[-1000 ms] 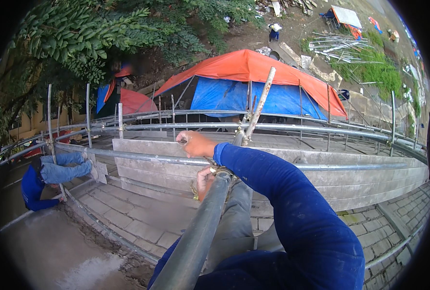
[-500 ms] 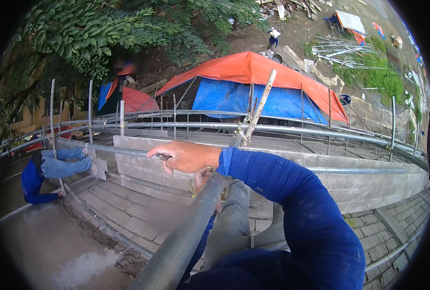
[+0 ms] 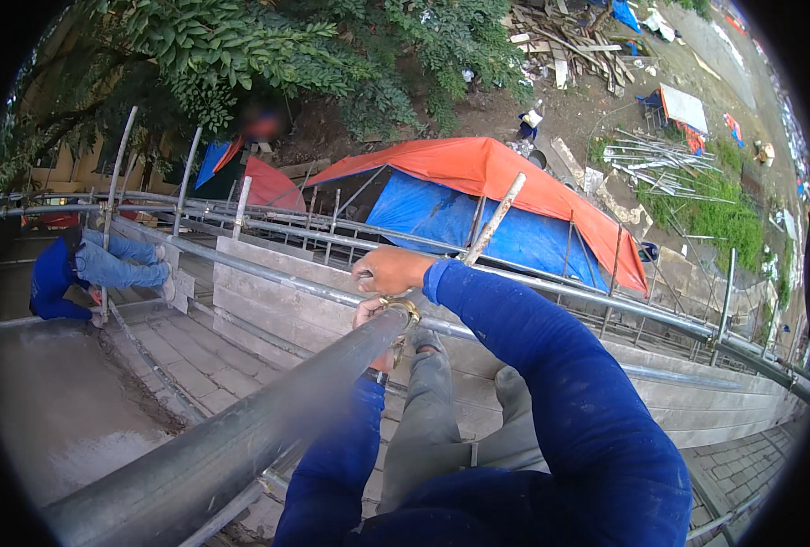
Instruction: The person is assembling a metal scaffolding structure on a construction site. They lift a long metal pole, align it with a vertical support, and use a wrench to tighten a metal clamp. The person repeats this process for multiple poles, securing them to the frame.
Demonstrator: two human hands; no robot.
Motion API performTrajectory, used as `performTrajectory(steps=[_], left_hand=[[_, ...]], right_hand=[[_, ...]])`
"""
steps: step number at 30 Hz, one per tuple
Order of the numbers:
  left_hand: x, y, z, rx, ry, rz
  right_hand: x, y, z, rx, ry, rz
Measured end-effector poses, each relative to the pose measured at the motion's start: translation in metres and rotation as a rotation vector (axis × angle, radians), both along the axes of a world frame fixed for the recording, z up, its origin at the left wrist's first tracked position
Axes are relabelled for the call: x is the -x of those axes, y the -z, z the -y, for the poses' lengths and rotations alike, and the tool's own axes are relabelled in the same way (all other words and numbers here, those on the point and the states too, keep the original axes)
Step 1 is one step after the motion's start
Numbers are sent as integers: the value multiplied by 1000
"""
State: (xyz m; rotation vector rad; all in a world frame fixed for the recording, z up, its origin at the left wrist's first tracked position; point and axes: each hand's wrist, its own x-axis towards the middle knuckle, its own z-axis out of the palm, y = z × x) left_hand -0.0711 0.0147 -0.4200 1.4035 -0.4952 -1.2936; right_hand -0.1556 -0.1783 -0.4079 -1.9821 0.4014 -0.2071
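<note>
A thick grey scaffold pipe [image 3: 241, 410] slants from the lower left up to the middle. A brass-coloured scaffold clamp [image 3: 403, 310] sits at its upper end, beside a long horizontal rail [image 3: 296, 284]. My left hand [image 3: 374, 321] reaches up from below, partly hidden by the pipe, with its fingers closed around the clamp. Just above the clamp, my right hand [image 3: 392, 271] is curled with its knuckles up. A small dark spot shows at its fingers; what they hold is too small to make out.
A co-worker in blue [image 3: 59, 278] crouches on the scaffold at left. Concrete-coloured boards [image 3: 268, 296] line the walkway's outer side. Beyond the rails, an orange tarp [image 3: 451, 155] and blue tarp [image 3: 441, 219] lie below. An upright rusty pipe [image 3: 496, 217] stands close ahead.
My right hand has drawn back from its leftward reach and curled above the clamp. My left hand and the clamp show more plainly. The thick pipe's near end appears farther left as the view shifts.
</note>
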Motion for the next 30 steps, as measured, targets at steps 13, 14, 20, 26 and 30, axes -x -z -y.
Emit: performTrajectory(steps=[13, 14, 20, 26, 30], left_hand=[[-6, 32, -86, -162, -62, 633], [9, 14, -96, -179, -88, 675], [60, -12, -73, -227, -398, -269], [43, 16, -19, -93, -460, -258], [40, 10, -17, -72, -389, -237]], right_hand=[[21, 14, -34, -90, 65, -166], [21, 23, -35, -39, 108, -147], [44, 35, -57, -80, 382, 19], [61, 23, -104, -234, 899, 97], [55, 21, -119, -372, 1069, 134]])
